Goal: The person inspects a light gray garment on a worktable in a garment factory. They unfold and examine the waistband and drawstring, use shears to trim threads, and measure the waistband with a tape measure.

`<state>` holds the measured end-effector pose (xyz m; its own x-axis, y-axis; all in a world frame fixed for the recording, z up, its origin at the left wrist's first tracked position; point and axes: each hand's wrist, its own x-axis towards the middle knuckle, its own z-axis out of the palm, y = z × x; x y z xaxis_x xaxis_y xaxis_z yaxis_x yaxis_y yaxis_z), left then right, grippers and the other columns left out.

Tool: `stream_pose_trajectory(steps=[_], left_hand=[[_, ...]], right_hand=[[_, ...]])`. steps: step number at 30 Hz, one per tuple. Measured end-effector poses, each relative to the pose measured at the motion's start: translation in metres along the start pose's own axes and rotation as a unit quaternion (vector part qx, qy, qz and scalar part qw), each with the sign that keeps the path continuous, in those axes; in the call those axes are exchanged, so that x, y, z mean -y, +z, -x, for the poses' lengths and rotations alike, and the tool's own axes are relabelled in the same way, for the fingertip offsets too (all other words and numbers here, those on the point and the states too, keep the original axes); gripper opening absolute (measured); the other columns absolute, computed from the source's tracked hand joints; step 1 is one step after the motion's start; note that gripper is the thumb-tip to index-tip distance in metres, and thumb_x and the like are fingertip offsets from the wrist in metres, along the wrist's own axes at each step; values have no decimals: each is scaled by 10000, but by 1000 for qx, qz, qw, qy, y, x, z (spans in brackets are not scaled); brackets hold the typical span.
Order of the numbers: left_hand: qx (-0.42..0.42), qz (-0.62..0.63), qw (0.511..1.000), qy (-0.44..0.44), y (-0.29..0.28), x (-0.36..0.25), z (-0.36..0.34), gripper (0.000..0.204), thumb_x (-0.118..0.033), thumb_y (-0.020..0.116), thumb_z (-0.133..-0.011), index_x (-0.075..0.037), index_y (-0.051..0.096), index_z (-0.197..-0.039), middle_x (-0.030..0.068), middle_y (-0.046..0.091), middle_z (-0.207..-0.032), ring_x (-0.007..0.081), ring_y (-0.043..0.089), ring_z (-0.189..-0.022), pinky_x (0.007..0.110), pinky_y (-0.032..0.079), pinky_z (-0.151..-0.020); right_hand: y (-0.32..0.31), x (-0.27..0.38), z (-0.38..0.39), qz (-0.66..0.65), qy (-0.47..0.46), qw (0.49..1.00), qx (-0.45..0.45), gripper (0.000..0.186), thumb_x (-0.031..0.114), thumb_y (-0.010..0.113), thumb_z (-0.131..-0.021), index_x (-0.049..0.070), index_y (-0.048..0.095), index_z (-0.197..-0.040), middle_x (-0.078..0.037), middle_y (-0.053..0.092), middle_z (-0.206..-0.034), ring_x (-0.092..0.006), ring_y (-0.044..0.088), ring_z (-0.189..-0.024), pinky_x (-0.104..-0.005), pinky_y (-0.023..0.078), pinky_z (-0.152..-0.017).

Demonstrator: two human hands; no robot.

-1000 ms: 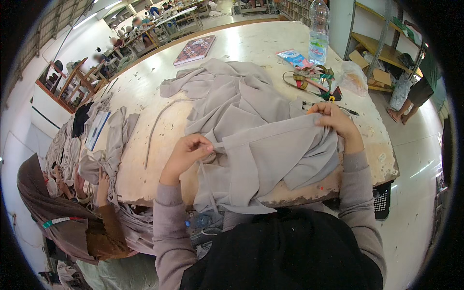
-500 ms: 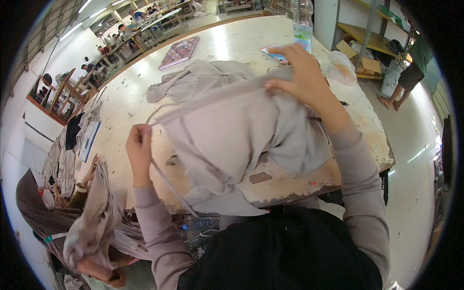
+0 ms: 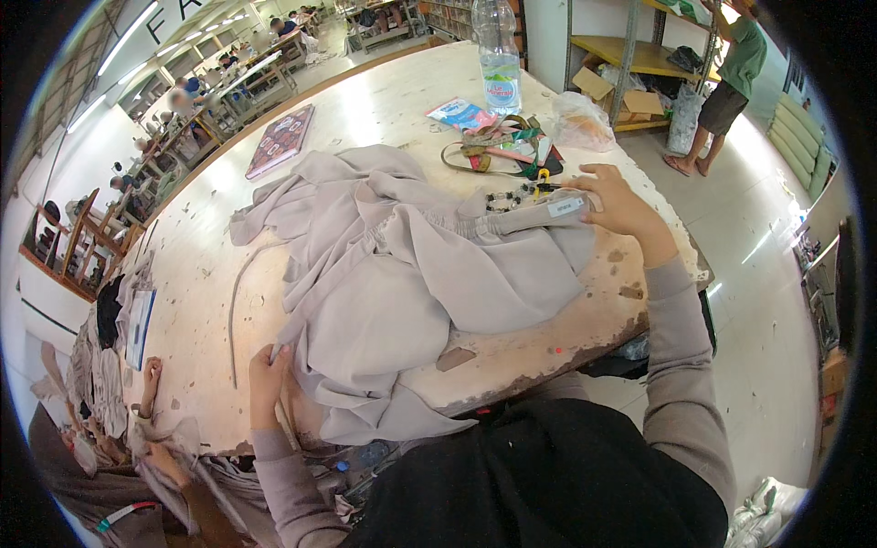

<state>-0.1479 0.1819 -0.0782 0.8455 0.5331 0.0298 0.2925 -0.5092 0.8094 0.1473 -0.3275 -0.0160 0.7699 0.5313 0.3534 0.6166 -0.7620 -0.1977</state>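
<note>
A light grey-beige garment lies spread in loose folds across the worktable. My left hand is closed on a narrow edge or strip of its cloth at the near left. At the far right of the garment, my right hand grips the end of a gathered band beside a small white label. A thin grey strap curves over the table left of the cloth. Just beyond the band lie yellow-handled snips and a strand of black beads.
Beyond the garment are tangled tape measures, a plastic bottle, a clear plastic bag and a patterned book. A co-worker's hand rests at the table's left edge. Another person stands by the shelves.
The garment has gone from raised and stretched between my hands to lying flatter on the table. My left hand has moved nearer; my right hand has lowered to the labelled band. The view has shifted.
</note>
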Motion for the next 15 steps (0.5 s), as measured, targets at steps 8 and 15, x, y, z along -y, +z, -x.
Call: stream_pose_trajectory(steps=[8, 15], left_hand=[[64, 228, 970, 55, -54, -58, 2, 220, -202, 521, -828, -17, 586, -728, 11, 545, -660, 78, 448, -586, 243, 361, -548], [-269, 256, 915, 157, -33, -116, -45, 240, -177, 485, -853, -31, 551, -675, 23, 545, -648, 103, 496, -601, 252, 404, -571]], right_hand=[[-64, 28, -19, -310, -85, 904, 283, 294, 174, 742, -622, 62, 624, -867, -104, 617, -833, -268, 585, -832, -359, 446, -781], [-57, 70, -81, -365, 130, 908, -162, 309, 236, 624, -784, 86, 571, -1049, -69, 612, -868, -130, 573, -788, -282, 468, -688]])
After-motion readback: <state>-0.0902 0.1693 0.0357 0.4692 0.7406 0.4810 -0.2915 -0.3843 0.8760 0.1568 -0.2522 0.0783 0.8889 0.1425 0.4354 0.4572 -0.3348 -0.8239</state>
